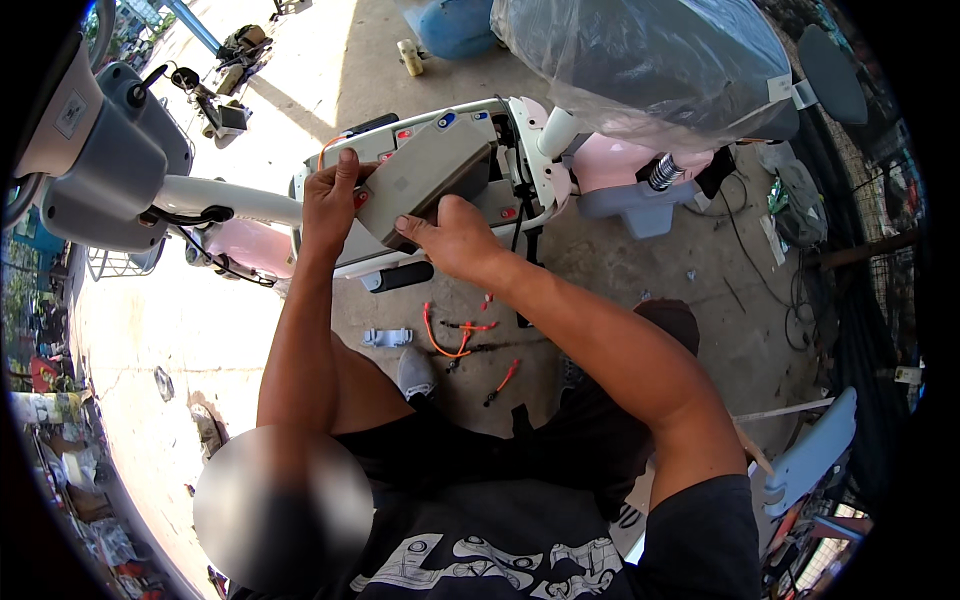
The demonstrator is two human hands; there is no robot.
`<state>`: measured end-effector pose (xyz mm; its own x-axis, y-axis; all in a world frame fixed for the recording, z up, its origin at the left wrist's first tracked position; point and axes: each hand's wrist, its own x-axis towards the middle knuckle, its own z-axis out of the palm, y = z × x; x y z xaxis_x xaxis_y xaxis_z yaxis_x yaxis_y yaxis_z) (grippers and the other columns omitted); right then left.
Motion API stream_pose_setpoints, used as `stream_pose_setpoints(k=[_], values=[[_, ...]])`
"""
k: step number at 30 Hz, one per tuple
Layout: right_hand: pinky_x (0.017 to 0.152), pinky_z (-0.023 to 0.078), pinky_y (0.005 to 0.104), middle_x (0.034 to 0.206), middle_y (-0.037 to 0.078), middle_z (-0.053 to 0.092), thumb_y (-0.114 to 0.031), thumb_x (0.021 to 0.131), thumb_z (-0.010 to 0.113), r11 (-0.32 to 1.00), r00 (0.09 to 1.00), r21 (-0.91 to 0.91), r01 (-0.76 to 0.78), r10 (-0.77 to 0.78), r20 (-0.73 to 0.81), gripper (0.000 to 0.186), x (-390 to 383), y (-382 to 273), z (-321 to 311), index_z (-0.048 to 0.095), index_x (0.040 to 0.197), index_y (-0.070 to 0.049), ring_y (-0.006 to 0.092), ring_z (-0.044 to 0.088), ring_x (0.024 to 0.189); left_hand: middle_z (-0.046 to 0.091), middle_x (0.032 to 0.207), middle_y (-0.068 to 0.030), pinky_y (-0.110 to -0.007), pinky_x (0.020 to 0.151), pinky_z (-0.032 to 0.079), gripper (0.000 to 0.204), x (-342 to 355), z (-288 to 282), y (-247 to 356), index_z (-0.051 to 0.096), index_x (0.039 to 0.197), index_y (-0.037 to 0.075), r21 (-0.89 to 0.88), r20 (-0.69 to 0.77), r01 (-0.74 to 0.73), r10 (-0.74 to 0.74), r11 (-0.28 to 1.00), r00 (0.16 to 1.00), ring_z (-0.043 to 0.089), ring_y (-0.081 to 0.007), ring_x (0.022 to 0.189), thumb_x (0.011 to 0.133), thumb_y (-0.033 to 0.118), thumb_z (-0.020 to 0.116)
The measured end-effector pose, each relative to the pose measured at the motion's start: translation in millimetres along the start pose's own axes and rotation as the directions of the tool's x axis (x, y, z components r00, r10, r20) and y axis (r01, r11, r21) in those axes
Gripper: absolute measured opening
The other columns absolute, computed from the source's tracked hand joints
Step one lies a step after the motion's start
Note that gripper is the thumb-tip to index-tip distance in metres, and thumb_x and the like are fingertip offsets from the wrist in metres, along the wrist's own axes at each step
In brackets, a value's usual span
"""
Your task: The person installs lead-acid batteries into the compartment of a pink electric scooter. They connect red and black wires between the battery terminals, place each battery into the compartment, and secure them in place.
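Black fabric of the person's shirt (pixel 520 555), printed with white shapes, fills the bottom of the view, and both bare forearms reach up from it to a flat grey-tan box (pixel 425 180) — the thing both hands are on. That box lies tilted over the open footboard of a pink-and-white electric scooter (pixel 520 150), its long side running from lower left to upper right.

Left hand (pixel 332 195) clasps the box's left end, fingers curled over the upper edge beside an orange wire (pixel 328 148). Right hand (pixel 450 235) grips the box's lower corner, thumb lying along the near edge and fingers wrapped under it, so how they sit beneath cannot be told.

Right of the box stands the scooter's seat, wrapped in clear plastic (pixel 640 60), with a coiled spring shock (pixel 662 172) under it. Left of the box the white steering column (pixel 225 198) runs to the grey handlebar housing (pixel 100 170).

Below the box, on the concrete floor (pixel 700 330), lie loose orange and red wires (pixel 450 340), a small grey bracket (pixel 387 337) and the person's grey shoe (pixel 416 372). Far right of the box, a pale blue body panel (pixel 810 450) leans at the edge of view.
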<state>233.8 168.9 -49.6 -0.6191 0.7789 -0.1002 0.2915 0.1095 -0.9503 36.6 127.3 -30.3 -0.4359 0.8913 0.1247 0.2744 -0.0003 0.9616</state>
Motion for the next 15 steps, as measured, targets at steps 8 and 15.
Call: stream_pose_setpoints(k=[8, 15], values=[[0.086, 0.055, 0.0468, 0.096, 0.032, 0.071, -0.045, 0.090, 0.075, 0.998, 0.992, -0.055, 0.021, -0.028, -0.122, 0.058, -9, -2, 5, 0.069, 0.100, 0.012, 0.0452, 0.071, 0.096, 0.073, 0.112, -0.0190, -0.035, 0.092, 0.052, 0.088, -19, -5, 15, 0.066, 0.130, -0.007, 0.243, 0.222, -0.158, 0.103, 0.957, 0.969, 0.067, -0.0234, 0.104, 0.076, 0.060, 0.085], [0.086, 0.056, 0.0466, 0.097, 0.034, 0.071, -0.043, 0.089, 0.077, 1.000, 0.988, 0.004, -0.018, 0.019, -0.151, 0.059, -9, -3, 9, 0.068, 0.100, 0.014, 0.0461, 0.071, 0.097, 0.052, 0.144, -0.0173, -0.042, 0.110, 0.043, 0.136, -22, -3, 30, 0.045, 0.148, -0.006, 0.402, 0.380, -0.286, 0.125, 0.870, 0.916, 0.053, -0.0327, 0.133, 0.039, 0.050, 0.102]])
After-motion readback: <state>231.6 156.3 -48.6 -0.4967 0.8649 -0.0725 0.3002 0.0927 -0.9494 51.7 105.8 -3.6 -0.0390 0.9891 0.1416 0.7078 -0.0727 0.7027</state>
